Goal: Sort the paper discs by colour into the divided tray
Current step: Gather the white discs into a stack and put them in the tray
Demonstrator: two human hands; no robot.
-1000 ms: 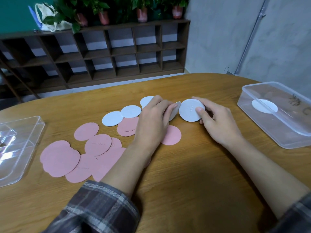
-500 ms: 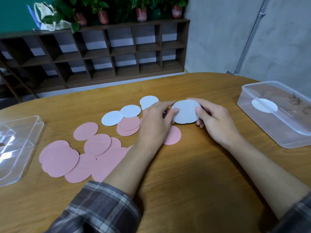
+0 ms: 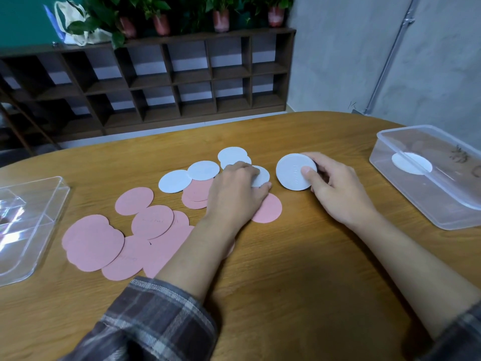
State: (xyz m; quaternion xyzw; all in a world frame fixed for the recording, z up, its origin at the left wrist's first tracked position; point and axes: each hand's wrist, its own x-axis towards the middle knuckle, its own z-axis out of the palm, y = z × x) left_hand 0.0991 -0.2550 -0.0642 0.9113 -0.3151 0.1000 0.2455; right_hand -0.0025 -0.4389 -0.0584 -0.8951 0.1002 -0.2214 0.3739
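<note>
Tray [image 3: 39, 217], clear and divided, sits at nine o'clock on the wooden table [image 3: 286, 256]. Pink discs [image 3: 152, 221], at least nine, overlap between nine and eleven o'clock. Four loose white discs [image 3: 175, 185] lie near twelve. The left hand [image 3: 234, 201] pinches a fifth white disc [image 3: 261, 177] between curled fingers and thumb. The right hand [image 3: 335, 188] grips a raised white disc [image 3: 291, 173], thumb on its face. One more white disc [image 3: 411, 164] lies in the clear box [image 3: 455, 212] at three o'clock. Dark shelves [image 3: 182, 82] topped with potted plants [image 3: 221, 14] line the far wall.
</note>
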